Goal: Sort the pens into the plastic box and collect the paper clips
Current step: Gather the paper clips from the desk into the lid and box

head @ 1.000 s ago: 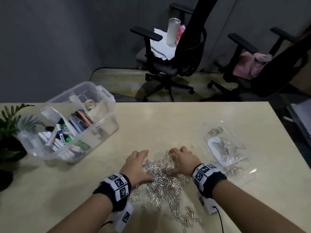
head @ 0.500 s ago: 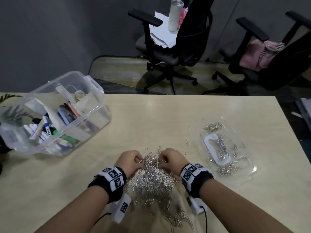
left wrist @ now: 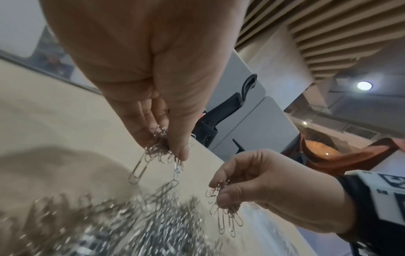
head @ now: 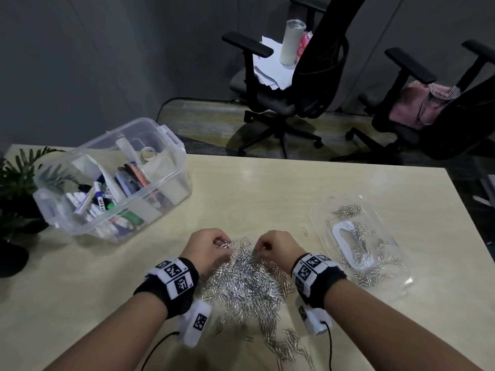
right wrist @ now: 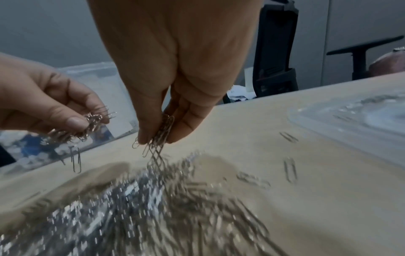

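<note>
Both hands, flat on the paper clip pile (head: 249, 285) a second ago, now pinch small bunches above it: left hand (head: 206, 247), right hand (head: 277, 249). So collecting is under way. Held clips hang long axis downward. The clear lid (head: 396, 285) with clips lies right of the pile on the tabletop (head: 254, 188).

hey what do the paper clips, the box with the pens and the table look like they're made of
Paper clips: thin bent wire, probably steel, shiny silver with bright glints. Box: clear glossy plastic; the pens show through its walls. Table: smooth pale beige top, likely laminate, with faint grain and soft reflections.
</note>
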`<state>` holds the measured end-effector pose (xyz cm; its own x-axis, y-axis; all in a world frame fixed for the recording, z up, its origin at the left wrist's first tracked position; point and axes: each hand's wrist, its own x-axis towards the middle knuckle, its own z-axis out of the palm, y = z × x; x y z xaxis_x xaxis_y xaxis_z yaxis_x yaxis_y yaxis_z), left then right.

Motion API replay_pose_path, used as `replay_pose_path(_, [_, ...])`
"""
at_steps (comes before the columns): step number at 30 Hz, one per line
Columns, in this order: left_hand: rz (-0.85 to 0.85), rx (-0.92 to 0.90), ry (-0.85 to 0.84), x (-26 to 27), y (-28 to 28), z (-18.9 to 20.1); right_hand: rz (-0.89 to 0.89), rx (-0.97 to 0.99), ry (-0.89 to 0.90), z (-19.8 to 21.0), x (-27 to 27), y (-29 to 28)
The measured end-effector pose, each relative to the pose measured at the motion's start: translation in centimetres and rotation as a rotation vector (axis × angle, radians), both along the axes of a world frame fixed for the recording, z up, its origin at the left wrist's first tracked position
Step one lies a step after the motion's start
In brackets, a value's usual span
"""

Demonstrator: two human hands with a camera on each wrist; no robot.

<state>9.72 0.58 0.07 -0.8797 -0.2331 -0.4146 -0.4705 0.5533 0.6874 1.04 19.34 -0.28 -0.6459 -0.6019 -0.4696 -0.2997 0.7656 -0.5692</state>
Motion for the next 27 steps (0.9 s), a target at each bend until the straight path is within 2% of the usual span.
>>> replay_pose_path(9, [0.104,0.033,0.187,-1.6,-4.1,6.6,0.058,-0.141,0.183,6.7,-2.7,-4.9])
replay_pose_path(13, [0.189,-0.012,0.297,-2.4,-7.9,9.7,0.071,-0.198,0.255,9.6,-4.4,-9.1])
replay_pose_path(18, [0.323,0.07,0.366,-2.5,-12.1,11.8,0.061,-0.325,0.326,12.6,-6.6,-16.0])
replay_pose_path(23, [0.415,0.175,0.423,-2.8,-14.8,12.3,-0.02,-0.451,0.328,12.6,-7.1,-22.5])
replay_pose_path(27, [0.427,0.191,0.448,-3.8,-16.4,12.4,0.017,-0.335,0.346,10.9,-7.4,-24.5])
